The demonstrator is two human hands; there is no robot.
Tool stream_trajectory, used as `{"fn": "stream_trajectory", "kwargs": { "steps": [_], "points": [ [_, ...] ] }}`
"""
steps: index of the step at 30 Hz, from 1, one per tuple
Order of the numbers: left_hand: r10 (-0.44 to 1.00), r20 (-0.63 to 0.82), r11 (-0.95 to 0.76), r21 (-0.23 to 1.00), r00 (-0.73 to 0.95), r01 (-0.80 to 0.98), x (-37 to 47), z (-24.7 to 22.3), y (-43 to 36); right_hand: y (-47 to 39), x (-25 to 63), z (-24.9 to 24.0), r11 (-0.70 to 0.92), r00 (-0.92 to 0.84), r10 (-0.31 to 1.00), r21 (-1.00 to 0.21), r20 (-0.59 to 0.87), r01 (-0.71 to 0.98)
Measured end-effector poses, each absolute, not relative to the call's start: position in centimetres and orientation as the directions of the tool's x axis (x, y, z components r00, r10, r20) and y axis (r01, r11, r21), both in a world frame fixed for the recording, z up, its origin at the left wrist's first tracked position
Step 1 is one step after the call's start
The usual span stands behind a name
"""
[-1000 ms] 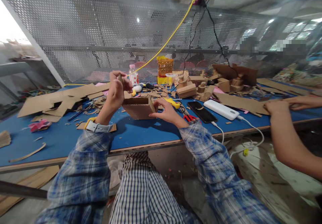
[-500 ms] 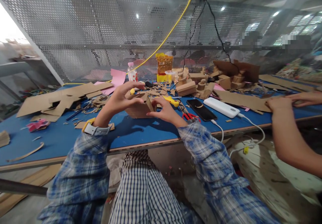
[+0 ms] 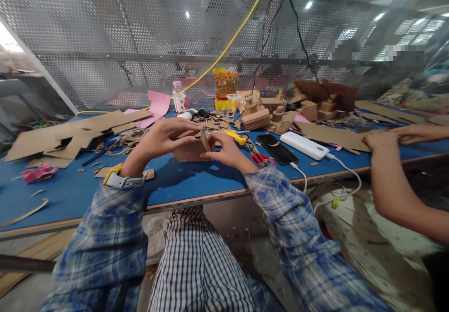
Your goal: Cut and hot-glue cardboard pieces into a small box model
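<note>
The left hand [image 3: 159, 139] is arching over the cardboard box [image 3: 190, 153], its grip unclear; the right hand [image 3: 228, 152] is pinching the nearest end, probably needing gentle pressure.

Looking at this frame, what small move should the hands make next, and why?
I'd suggest the right hand gently press the end panel inward: its fingers and thumb are already at that end of the cardboard box, where the panel's upper edge sticks up, and the left hand is over the opposite side.

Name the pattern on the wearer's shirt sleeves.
Blue and white plaid sleeves, clearest in the head view.
</note>
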State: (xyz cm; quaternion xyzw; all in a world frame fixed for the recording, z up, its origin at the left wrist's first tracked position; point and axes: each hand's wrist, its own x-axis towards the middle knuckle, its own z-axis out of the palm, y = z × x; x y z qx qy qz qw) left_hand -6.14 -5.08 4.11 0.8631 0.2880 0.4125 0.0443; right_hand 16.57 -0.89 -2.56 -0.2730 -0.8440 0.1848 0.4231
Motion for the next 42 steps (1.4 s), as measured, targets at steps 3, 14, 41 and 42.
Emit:
{"fn": "stream_trajectory", "kwargs": {
  "steps": [3, 14, 41, 42],
  "points": [
    [0.544, 0.676, -0.827, 0.336, 0.497, 0.45, -6.1, 4.3, -5.2, -0.9, 16.5, -2.5, 0.771, -0.481, 0.632, -0.553, 0.608, 0.314],
    [0.546, 0.645, -0.835, 0.375, 0.534, 0.402, -6.2, 4.6, -5.4, -0.7, 16.6, -2.6, 0.762, -0.484, 0.643, -0.555, 0.593, 0.334],
    [0.717, 0.553, -0.697, 0.576, 0.424, 0.428, -12.4, 1.7, -2.7, 0.9, 16.6, -4.4, 0.695, -0.428, 0.681, -0.709, 0.594, 0.121],
    [0.718, 0.552, -0.696, 0.589, 0.425, 0.411, -12.5, 1.6, -2.6, 0.6, 16.6, -4.3, 0.702, -0.434, 0.669, -0.705, 0.603, 0.103]
  ]
}}
